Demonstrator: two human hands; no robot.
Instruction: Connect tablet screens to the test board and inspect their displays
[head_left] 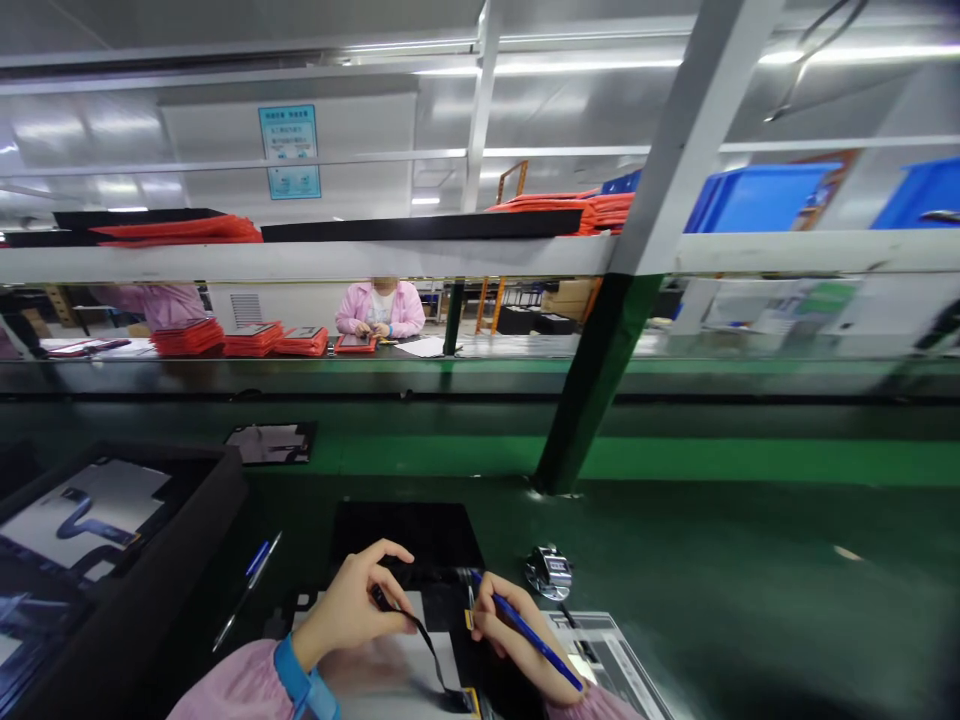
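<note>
Risks, biggest part first: the panel (pixel 371 675) lies flat on the green bench (pixel 720 590), under both hands, and could get scratched if the blue pen (pixel 534 640) slips. The right hand (pixel 517 637) has its fingers closed round that pen. The black ribbon cable (pixel 430 645) could crease or tear if the left hand (pixel 361 605), pinching it, pulls too hard. Weak point is probably the yellow tab (pixel 473 702) at its lower end.

Looks: panel is silvery-grey with a black band (near edge out of frame); cable narrow, lifted, curved; tab tiny. Can't tell if the pen tip touches anything, blurry there.
</note>
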